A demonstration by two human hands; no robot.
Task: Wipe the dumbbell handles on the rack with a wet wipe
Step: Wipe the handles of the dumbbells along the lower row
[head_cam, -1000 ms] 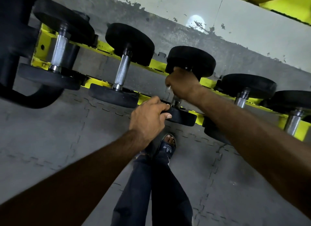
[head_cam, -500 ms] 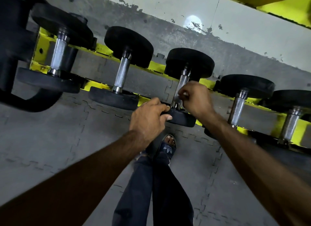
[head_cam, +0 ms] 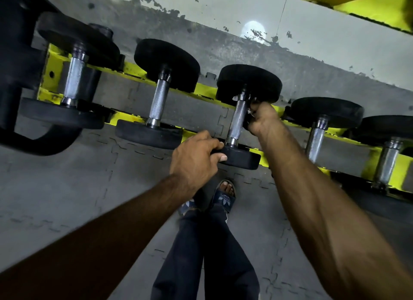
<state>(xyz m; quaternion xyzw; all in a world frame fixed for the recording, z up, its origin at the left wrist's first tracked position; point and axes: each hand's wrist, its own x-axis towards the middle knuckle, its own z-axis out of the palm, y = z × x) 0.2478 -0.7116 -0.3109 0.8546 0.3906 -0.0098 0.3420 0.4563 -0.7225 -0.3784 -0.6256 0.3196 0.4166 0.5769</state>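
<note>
Centre frame: black dumbbell [head_cam: 248,85], knurled steel handle [head_cam: 237,123]. Left hand [head_cam: 194,163] grips its near head [head_cam: 243,158]; right hand [head_cam: 263,119] clasps a wet wipe [head_cam: 251,111] round the handle's top.

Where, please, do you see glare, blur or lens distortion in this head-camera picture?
Head view: a round bright patch glares on the wall; the dumbbell handle beside the right hand glints yet is sharp; the left forearm looks dark and soft; the yellow rack runs slanted across the wide-angle frame.
</note>
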